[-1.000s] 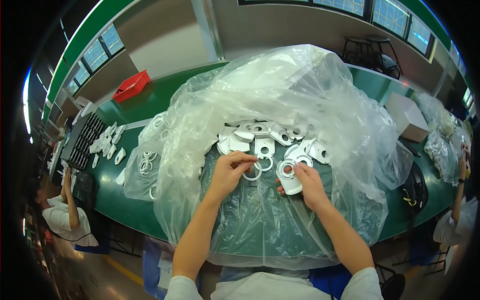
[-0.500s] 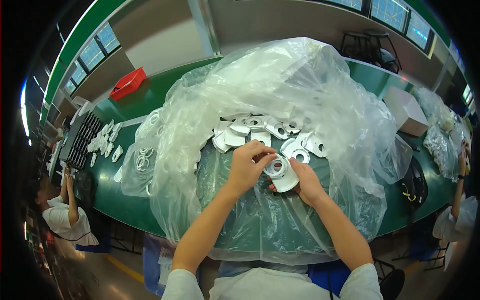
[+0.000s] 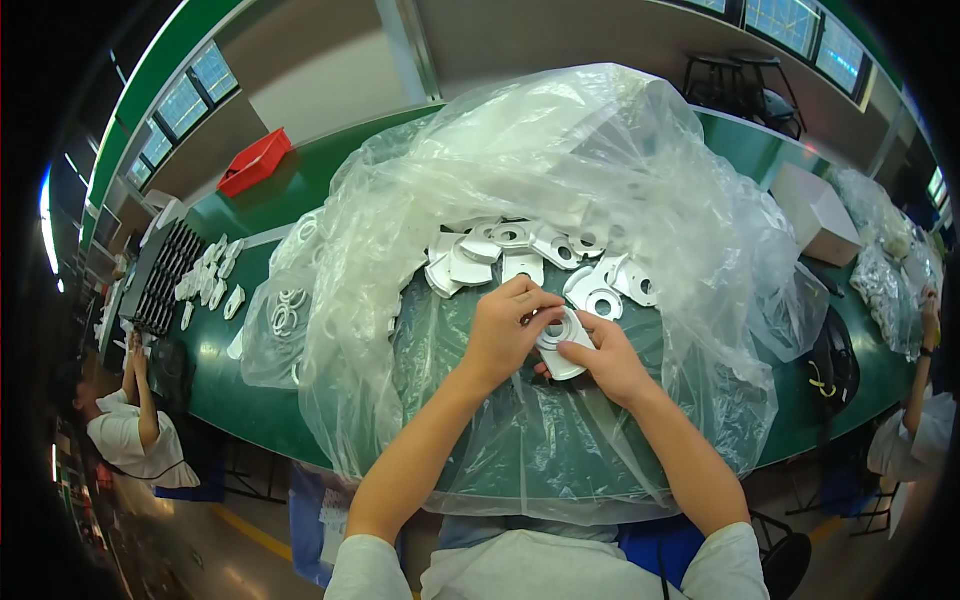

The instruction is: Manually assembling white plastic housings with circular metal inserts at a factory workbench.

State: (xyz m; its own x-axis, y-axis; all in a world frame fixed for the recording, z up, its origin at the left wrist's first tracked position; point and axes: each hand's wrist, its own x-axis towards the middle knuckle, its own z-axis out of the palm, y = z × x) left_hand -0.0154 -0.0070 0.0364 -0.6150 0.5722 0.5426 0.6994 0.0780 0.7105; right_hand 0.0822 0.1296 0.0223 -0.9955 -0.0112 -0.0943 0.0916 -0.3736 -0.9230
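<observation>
A white plastic plate with a round hole (image 3: 567,368) is held above the plastic sheet in front of me. My right hand (image 3: 615,365) grips its right side, thumb lying across the front face. My left hand (image 3: 510,335) is closed, thumb and fingers pinching at a white ring (image 3: 556,330) over the plate's hole. Its fingertips partly cover the ring, so I cannot tell how far it sits in the hole. Just beyond my hands lies a pile of similar white plates (image 3: 475,258), with one holed plate (image 3: 603,303) nearest my right hand.
A large translucent plastic bag (image 3: 390,220) surrounds the pile on the green table (image 3: 215,375). White rings (image 3: 288,312) lie under plastic at left. A red bin (image 3: 254,162) stands far left, a white box (image 3: 812,215) at right. Two people sit at either side.
The held plate has tilted and the ring over its hole is now more covered by my left fingers. My right thumb has moved onto the plate's face.
</observation>
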